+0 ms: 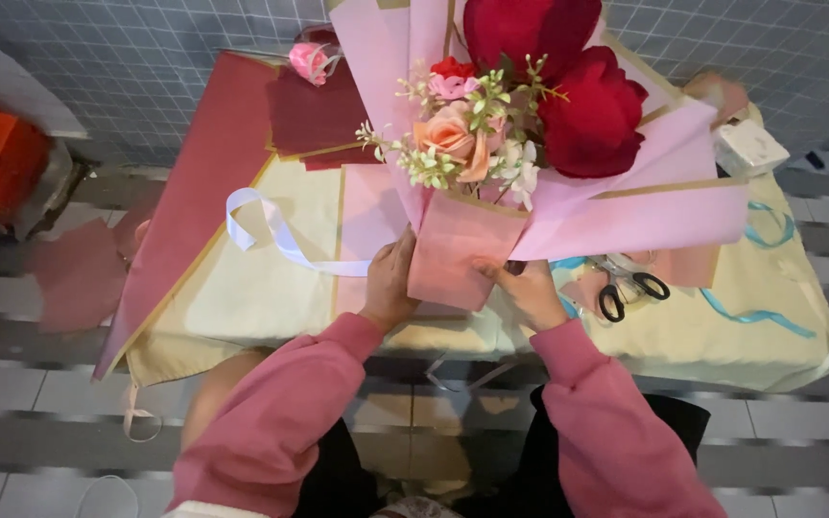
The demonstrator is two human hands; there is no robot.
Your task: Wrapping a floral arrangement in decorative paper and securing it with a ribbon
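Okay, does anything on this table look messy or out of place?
Mostly a tidy table. A dark pink paper sheet hangs over its left edge, and another piece lies on the floor. Both hands grip the bouquet.

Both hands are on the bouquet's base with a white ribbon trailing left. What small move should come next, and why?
Probably draw the white ribbon around the bouquet base: the left hand already holds its end, the right hand pinches the pink wrapping paper, and nothing binds it yet.
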